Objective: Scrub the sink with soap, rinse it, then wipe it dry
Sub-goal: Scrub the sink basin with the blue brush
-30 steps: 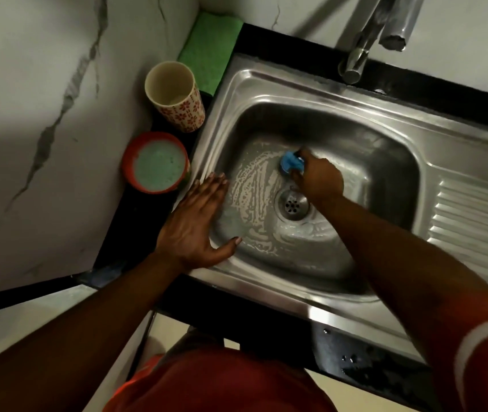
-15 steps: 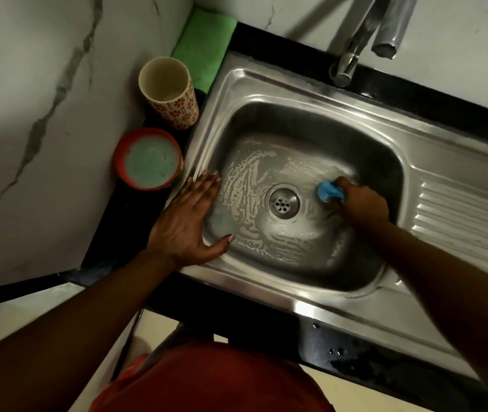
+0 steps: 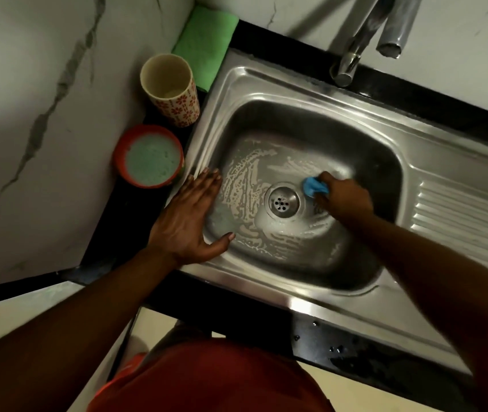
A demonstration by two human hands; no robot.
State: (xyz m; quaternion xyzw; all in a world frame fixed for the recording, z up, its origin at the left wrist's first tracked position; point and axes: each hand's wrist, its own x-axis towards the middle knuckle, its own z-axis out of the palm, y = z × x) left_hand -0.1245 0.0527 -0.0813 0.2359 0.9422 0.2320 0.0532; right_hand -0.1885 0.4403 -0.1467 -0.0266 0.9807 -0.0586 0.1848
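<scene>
We scrub the soapy basin.
Our left hand lies flat, open, on the stainless steel sink's left rim; our right hand grips a small blue scrubber beside the round metal drain (soft and sudsy-slick, we judge: pinch it firmly).

A home kitchen, it seems: a stainless steel sink with a ribbed drainboard is set into a black bench under a chrome tap, against marble-veined walls. Along the bench's left edge stand a flowered cup and a red tub of green soap. A folded green cloth lies in the far left corner.
</scene>
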